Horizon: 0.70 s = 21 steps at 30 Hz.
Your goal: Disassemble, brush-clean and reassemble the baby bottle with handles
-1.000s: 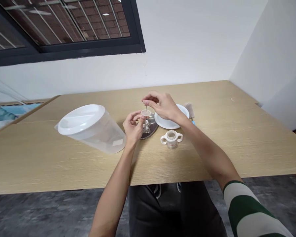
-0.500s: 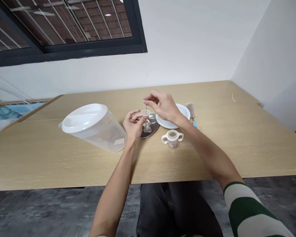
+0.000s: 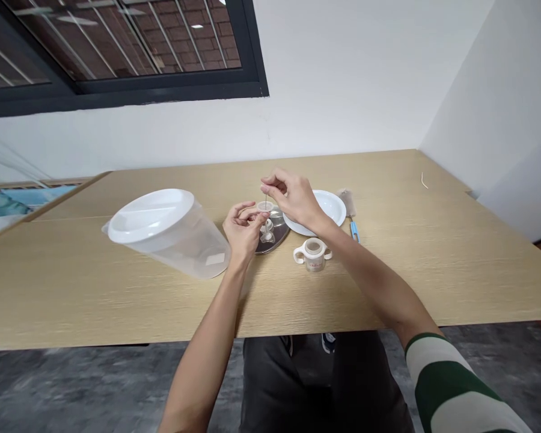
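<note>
My left hand [image 3: 243, 227] pinches a small, round, whitish ring-like piece [image 3: 265, 206] between thumb and fingers. Above it, my right hand [image 3: 293, 193] grips a thin dark stick [image 3: 265, 199] at its top, with the lower end pointing down into the round piece. Just behind and below my left hand lies a shiny metal dish [image 3: 279, 233] bearing some small clear and white parts [image 3: 267, 231]. A small clear baby bottle [image 3: 314, 257] with two white handles stands upright below my right forearm. My right hand partly covers a white plate [image 3: 331, 206].
A large clear pitcher [image 3: 202, 255] with a white lid [image 3: 151, 216] stands left of my left hand. Right of the plate lies a blue-handled brush [image 3: 354, 231]. A thin pale strip [image 3: 424, 180] is at the table's far right, near the wall.
Both hands keep almost the same pose, the stick still in the round piece. The view has shifted slightly, and more of the brush's blue handle shows.
</note>
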Tool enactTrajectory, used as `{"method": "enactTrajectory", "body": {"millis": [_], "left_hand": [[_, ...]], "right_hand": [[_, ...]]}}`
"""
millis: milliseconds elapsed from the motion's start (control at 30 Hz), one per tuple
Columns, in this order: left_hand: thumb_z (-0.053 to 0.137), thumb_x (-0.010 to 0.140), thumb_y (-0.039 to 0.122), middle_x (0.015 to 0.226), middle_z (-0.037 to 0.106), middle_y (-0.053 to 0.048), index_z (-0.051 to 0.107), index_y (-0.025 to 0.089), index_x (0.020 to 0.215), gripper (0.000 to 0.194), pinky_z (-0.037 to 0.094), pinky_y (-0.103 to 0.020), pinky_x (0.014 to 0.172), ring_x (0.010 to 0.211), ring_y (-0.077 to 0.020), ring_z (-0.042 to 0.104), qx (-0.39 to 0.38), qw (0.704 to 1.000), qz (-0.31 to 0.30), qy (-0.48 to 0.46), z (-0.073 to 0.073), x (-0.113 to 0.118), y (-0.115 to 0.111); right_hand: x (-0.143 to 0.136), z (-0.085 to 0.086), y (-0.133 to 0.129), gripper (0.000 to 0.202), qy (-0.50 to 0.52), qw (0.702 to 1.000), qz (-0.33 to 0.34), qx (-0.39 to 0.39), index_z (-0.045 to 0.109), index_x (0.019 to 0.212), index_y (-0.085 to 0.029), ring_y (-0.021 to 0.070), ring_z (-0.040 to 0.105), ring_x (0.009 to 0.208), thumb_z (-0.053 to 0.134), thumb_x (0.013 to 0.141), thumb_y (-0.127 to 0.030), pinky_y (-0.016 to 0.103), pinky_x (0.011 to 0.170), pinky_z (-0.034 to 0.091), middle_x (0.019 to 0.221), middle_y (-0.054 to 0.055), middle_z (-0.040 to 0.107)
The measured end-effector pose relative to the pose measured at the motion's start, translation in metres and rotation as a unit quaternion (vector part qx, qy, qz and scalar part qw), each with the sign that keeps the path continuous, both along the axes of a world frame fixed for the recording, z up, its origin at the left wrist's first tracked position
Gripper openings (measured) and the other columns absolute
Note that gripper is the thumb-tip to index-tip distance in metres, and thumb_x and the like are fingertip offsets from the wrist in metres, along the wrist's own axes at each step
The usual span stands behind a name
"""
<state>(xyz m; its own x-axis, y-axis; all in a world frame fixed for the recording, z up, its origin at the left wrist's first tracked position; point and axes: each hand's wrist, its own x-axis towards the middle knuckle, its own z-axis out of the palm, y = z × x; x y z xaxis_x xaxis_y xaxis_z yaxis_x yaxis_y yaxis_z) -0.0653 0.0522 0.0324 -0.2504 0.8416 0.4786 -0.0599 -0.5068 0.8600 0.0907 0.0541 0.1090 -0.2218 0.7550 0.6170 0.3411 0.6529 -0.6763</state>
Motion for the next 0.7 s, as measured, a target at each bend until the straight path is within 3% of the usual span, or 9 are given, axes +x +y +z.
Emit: {"method": "enactTrajectory", "body": {"millis": [133,333,533,700], "left_hand": [[0.092,0.063,0.05,0.079,0.073,-0.002,0.061,0.02,0.1,0.056,0.05,-0.024,0.062,0.064,-0.0125,0.066,0.019,1.0,0.014,-0.004,0.001,-0.003,0.002],[0.096,0.059,0.044,0.076,0.074,-0.001,0.062,0.019,0.098,0.057,0.049,-0.023,0.063,0.061,-0.0109,0.064,0.005,1.0,-0.017,-0.025,0.002,-0.004,0.002],[0.096,0.06,0.037,0.075,0.074,-0.002,0.066,0.018,0.097,0.052,0.047,-0.021,0.062,0.06,-0.0096,0.063,0.004,0.999,-0.035,-0.016,0.002,-0.003,0.0],[0.094,0.062,0.04,0.074,0.075,-0.001,0.065,0.018,0.097,0.05,0.05,-0.023,0.064,0.061,-0.0118,0.065,-0.004,0.999,-0.046,-0.006,0.0,-0.003,0.001]], "right_hand": [[-0.005,-0.01,-0.001,0.011,-0.048,0.998,0.016,0.037,0.067,0.089,-0.019,0.0165,0.067,0.096,0.058,0.096,-0.018,0.027,0.082,0.047,0.099,0.005,0.074],[-0.006,-0.012,0.001,0.011,-0.086,0.995,-0.006,0.057,0.068,0.091,-0.018,0.0173,0.066,0.093,0.058,0.097,-0.018,0.028,0.08,0.046,0.098,0.005,0.073],[0.002,-0.004,0.003,0.013,-0.036,0.994,-0.023,0.096,0.067,0.097,-0.019,0.0174,0.066,0.093,0.055,0.098,-0.02,0.03,0.083,0.05,0.099,0.005,0.072],[0.009,0.008,-0.004,0.025,0.033,0.985,-0.037,0.166,0.058,0.124,-0.023,0.0161,0.064,0.091,0.044,0.103,-0.023,0.035,0.091,0.054,0.11,0.004,0.068]]}}
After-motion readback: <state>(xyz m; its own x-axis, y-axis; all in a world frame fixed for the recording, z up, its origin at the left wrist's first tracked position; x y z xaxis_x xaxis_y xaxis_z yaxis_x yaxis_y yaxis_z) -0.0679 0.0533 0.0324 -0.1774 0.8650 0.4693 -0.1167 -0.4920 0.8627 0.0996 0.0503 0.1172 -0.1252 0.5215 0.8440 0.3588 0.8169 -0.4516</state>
